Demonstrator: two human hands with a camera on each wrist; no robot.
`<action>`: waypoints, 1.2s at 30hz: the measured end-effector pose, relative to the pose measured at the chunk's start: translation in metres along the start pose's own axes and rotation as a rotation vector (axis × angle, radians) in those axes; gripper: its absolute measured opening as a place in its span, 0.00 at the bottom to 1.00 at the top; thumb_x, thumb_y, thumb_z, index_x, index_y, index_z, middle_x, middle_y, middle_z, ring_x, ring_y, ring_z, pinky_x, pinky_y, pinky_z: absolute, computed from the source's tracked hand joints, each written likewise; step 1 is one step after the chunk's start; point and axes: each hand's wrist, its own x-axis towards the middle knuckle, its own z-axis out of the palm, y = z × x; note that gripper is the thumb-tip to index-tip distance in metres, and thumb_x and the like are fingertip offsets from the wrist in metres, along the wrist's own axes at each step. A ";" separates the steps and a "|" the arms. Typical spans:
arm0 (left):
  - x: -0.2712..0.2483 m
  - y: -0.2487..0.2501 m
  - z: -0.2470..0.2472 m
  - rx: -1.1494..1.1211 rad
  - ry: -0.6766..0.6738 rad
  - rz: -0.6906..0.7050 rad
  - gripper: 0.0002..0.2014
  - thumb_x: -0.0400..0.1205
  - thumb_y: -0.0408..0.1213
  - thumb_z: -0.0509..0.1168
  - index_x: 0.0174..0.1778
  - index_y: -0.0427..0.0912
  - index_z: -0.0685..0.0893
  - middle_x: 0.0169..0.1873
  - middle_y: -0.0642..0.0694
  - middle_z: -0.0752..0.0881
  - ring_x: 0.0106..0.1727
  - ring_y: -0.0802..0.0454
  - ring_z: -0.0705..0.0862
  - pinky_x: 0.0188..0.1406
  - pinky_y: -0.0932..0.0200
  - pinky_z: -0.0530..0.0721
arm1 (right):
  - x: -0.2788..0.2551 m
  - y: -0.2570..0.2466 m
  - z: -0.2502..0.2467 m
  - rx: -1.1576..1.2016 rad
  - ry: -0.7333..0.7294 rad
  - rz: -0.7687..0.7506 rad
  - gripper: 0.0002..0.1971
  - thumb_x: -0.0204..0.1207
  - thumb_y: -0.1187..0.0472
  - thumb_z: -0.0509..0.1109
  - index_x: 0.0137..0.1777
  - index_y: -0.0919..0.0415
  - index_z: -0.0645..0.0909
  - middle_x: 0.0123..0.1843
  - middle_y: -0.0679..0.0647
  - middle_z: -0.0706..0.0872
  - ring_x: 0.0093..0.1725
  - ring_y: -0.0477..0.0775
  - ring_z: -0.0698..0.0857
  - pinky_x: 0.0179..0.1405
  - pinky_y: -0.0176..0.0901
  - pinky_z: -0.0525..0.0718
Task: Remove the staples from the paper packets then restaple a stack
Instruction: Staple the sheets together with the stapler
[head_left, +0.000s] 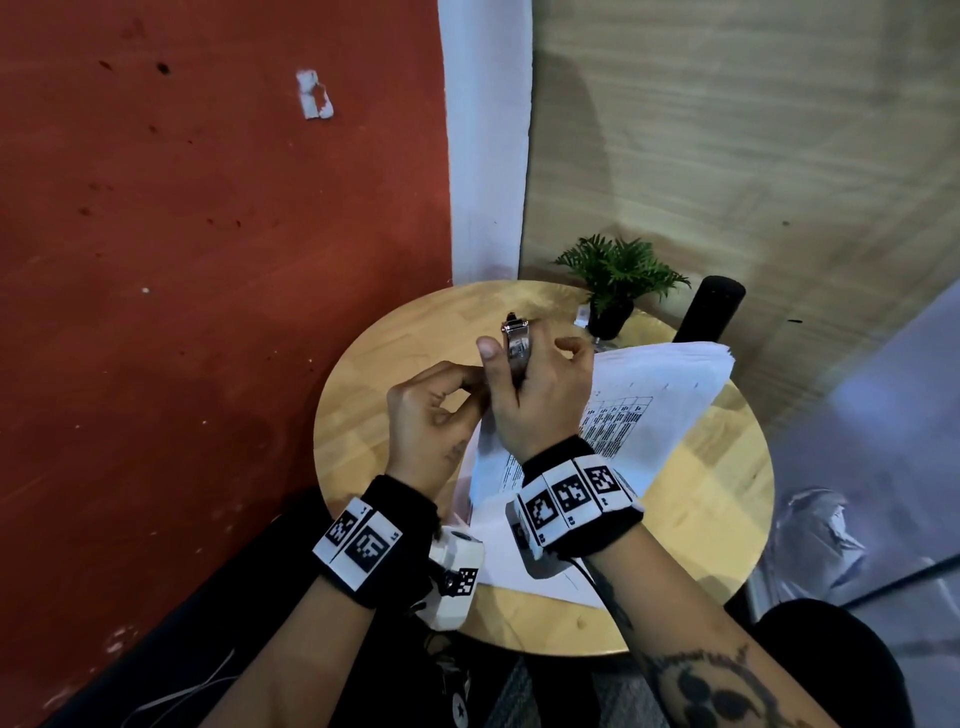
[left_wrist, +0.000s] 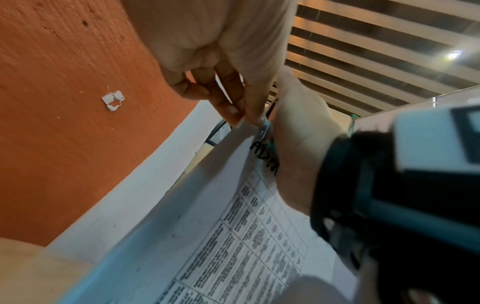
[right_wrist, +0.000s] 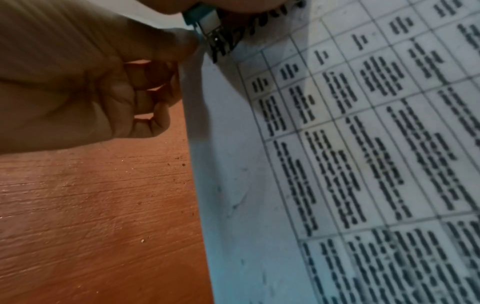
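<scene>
A printed paper packet (head_left: 644, 415) with a table on it lies on the round wooden table (head_left: 711, 499). My left hand (head_left: 457, 384) pinches its near-left corner between thumb and fingers (left_wrist: 240, 115). My right hand (head_left: 537, 382) grips a small metal stapler (head_left: 515, 340) upright, nose up. Its lower end (right_wrist: 207, 28) presses on the same corner of the packet (right_wrist: 337, 164), right beside my left thumb (right_wrist: 179, 44). In the left wrist view the stapler's metal tip (left_wrist: 263, 129) meets the packet (left_wrist: 207, 226) at the pinch. No staple can be made out.
A thick stack of white sheets (head_left: 691, 358) lies at the far right under the packet. A small potted plant (head_left: 618, 286) and a black cylinder (head_left: 711, 306) stand at the back edge. A red wall (head_left: 208, 260) runs close on the left. A plastic bag (head_left: 815, 535) lies on the floor to the right.
</scene>
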 end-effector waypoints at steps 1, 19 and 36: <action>0.000 -0.001 0.000 -0.023 -0.010 -0.027 0.07 0.71 0.25 0.67 0.38 0.38 0.89 0.34 0.61 0.86 0.38 0.72 0.84 0.41 0.77 0.76 | 0.001 0.001 0.002 -0.020 0.017 -0.016 0.31 0.82 0.39 0.48 0.37 0.66 0.78 0.18 0.50 0.79 0.23 0.54 0.78 0.46 0.48 0.72; -0.009 -0.004 0.016 -0.294 -0.266 -0.326 0.09 0.79 0.28 0.67 0.52 0.41 0.85 0.48 0.45 0.86 0.50 0.57 0.83 0.51 0.61 0.81 | 0.015 0.009 -0.011 0.061 0.044 0.072 0.35 0.78 0.33 0.51 0.41 0.67 0.82 0.21 0.53 0.80 0.23 0.59 0.81 0.25 0.44 0.74; 0.026 -0.011 0.014 -0.233 -0.081 -0.306 0.29 0.81 0.49 0.63 0.59 0.21 0.72 0.39 0.43 0.78 0.42 0.56 0.77 0.45 0.61 0.76 | -0.045 0.150 -0.070 0.862 -0.294 1.261 0.11 0.82 0.50 0.56 0.55 0.53 0.76 0.32 0.44 0.89 0.27 0.47 0.87 0.21 0.31 0.79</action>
